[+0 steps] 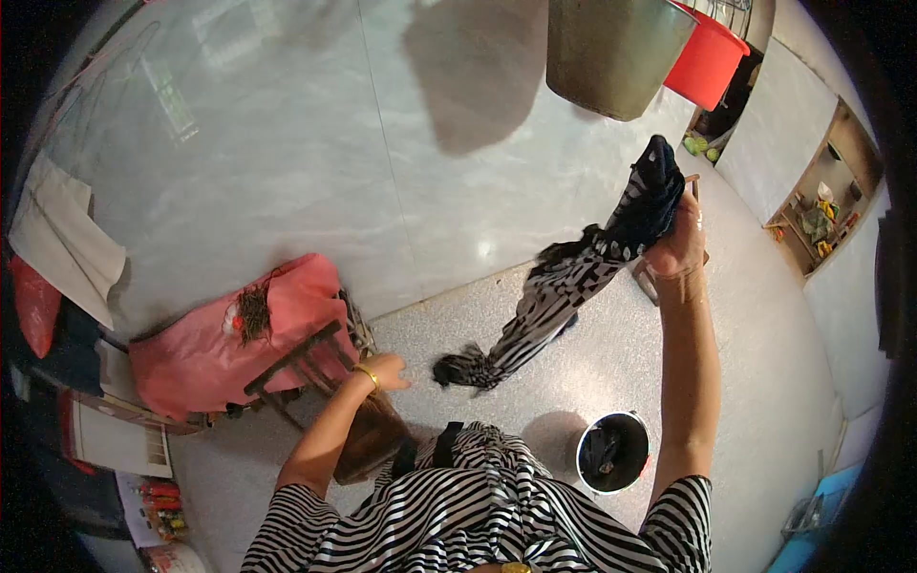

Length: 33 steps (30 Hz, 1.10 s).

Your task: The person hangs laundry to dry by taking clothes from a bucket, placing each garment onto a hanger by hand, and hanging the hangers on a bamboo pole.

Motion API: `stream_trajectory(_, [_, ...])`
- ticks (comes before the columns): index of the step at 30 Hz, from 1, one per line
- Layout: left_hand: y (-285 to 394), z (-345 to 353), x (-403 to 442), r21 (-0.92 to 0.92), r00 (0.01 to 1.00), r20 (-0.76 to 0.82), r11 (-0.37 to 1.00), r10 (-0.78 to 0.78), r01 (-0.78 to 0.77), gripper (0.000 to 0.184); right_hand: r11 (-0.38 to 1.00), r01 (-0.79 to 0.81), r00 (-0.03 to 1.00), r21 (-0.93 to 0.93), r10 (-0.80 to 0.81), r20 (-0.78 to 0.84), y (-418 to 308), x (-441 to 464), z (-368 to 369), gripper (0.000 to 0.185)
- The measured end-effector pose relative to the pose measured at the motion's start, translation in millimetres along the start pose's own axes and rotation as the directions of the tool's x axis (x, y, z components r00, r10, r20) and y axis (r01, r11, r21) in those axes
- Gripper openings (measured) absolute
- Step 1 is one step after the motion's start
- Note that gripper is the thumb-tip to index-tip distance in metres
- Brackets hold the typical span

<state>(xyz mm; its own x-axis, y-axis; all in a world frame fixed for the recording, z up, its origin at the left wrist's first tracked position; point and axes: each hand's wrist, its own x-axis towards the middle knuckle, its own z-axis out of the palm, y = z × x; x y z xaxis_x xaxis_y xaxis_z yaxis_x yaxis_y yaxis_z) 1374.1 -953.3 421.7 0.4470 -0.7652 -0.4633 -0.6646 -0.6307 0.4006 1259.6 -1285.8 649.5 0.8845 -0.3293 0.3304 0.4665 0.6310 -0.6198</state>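
My right hand (678,241), raised at the right, grips one end of a black-and-white patterned cloth (564,277). The cloth stretches down and to the left, its lower end hanging free in front of me. My left hand (387,371), with a gold bangle at the wrist, is beside the cloth's lower end, apart from it and over a wooden chair (368,439). Its fingers are small and blurred, so their pose is unclear. On the floor near my right arm stands a white-rimmed bucket (613,453) with dark wet-looking cloth inside.
A pink cloth (191,368) covers something low at the left, against the wall. At the top right are a large grey-green bucket (616,53) and a red bucket (707,62). Shelves (829,191) stand at the far right, with blue items (821,516) below.
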Motion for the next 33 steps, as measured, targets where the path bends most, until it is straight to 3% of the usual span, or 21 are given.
stream_trajectory(1, [-5.2,2.1,3.4,0.149,0.992,0.112,0.988,-0.061,0.044,0.047,1.000,-0.003,1.000,-0.006,0.003,0.005,-2.1,0.8,9.7,0.027])
stream_trajectory(3, [0.4,-12.9,20.0,-0.380,0.990,-0.109,0.917,0.086,-0.121,0.039,0.996,-0.011,0.997,-0.094,0.018,0.075,0.0,3.9,28.4,0.032])
stream_trajectory(5, [37.2,-52.4,26.1,-0.822,0.956,-0.282,0.494,0.080,-0.284,0.033,0.991,-0.057,0.989,-0.125,0.073,0.128,2.2,8.7,35.6,0.033])
stream_trajectory(7, [78.8,-87.9,28.8,-0.826,0.874,-0.465,0.287,0.142,-0.485,0.041,0.979,-0.100,0.978,-0.176,0.129,0.161,1.4,11.6,37.5,0.037])
stream_trajectory(10, [133.4,-113.8,44.2,-0.844,0.890,-0.447,0.287,0.091,-0.453,0.054,0.966,-0.129,0.970,-0.225,0.171,0.174,-6.4,10.9,50.4,0.035])
stream_trajectory(12, [157.1,-118.1,55.9,-0.897,0.941,-0.328,0.286,0.078,-0.337,0.062,0.953,-0.142,0.951,-0.268,0.206,0.230,-13.9,12.7,49.7,0.033])
stream_trajectory(14, [171.9,-117.3,60.5,-0.867,0.944,-0.247,0.385,0.219,-0.316,0.070,0.940,-0.144,0.932,-0.308,0.233,0.276,-22.4,13.9,48.5,0.031])
stream_trajectory(16, [184.5,-115.0,55.1,-0.910,0.898,-0.202,0.263,0.391,-0.320,0.056,0.925,-0.104,0.946,-0.364,0.205,0.252,-28.3,11.7,47.5,0.028])
stream_trajectory(19, [180.2,-108.1,57.9,-0.792,0.847,-0.304,0.377,0.436,-0.479,0.041,0.922,-0.090,0.967,-0.375,0.172,0.190,-40.5,13.4,32.5,0.026])
stream_trajectory(21, [163.6,-115.9,55.4,-0.821,0.910,-0.218,0.439,0.352,-0.366,0.035,0.888,-0.091,0.986,-0.451,0.145,0.088,-49.9,15.7,20.6,0.018])
stream_trajectory(22, [157.1,-128.5,50.1,-0.871,0.924,-0.178,0.384,0.339,-0.308,0.037,0.888,-0.090,0.986,-0.450,0.144,0.087,-55.0,18.9,9.9,0.018])
stream_trajectory(23, [150.3,-143.8,41.7,-0.863,0.934,-0.203,0.396,0.294,-0.313,0.036,0.767,-0.054,0.995,-0.639,0.094,0.029,-60.5,25.3,-6.1,0.016])
stream_trajectory(25, [119.7,-170.9,50.1,-0.821,0.971,-0.239,0.539,-0.028,-0.187,0.031,0.404,0.089,0.993,-0.910,-0.113,0.047,-66.9,34.9,-31.1,0.016])
stream_trajectory(26, [113.5,-189.8,45.2,-0.709,0.944,-0.320,0.681,-0.077,-0.185,0.032,0.408,0.097,0.993,-0.908,-0.107,0.058,-69.5,37.8,-35.5,0.016])
stream_trajectory(27, [108.7,-209.2,46.7,-0.521,0.881,-0.445,0.847,-0.161,-0.108,0.033,0.165,0.109,0.981,-0.980,-0.178,0.079,-71.6,40.8,-38.7,0.017])
stream_trajectory(28, [109.1,-229.1,43.4,-0.191,0.744,-0.668,0.973,-0.035,-0.126,0.031,-0.086,0.097,0.963,-0.992,-0.245,0.116,-72.5,43.2,-39.7,0.018])
stream_trajectory(29, [112.5,-241.5,41.1,0.033,0.554,-0.832,0.999,0.027,0.000,0.028,-0.267,0.155,0.916,-0.951,-0.322,0.240,-72.4,47.4,-36.9,0.019])
stream_trajectory(30, [128.7,-254.4,28.0,0.199,0.404,-0.906,0.969,0.124,0.150,0.026,-0.262,0.165,0.915,-0.951,-0.320,0.247,-72.1,47.9,-30.0,0.019])
stream_trajectory(31, [137.8,-263.5,18.8,0.257,0.226,-0.949,0.954,0.218,0.157,0.021,-0.406,0.230,0.787,-0.885,-0.457,0.414,-72.4,47.4,-19.4,0.020])
stream_trajectory(32, [136.8,-267.5,14.9,0.255,0.215,-0.952,0.952,0.217,0.171,0.021,-0.547,0.254,0.612,-0.798,-0.548,0.570,-71.3,46.2,-7.4,0.021])
stream_trajectory(33, [136.8,-269.4,11.0,0.095,0.154,-0.984,0.996,0.094,-0.003,0.022,-0.537,0.262,0.542,-0.802,-0.606,0.583,-69.5,41.3,0.7,0.023])
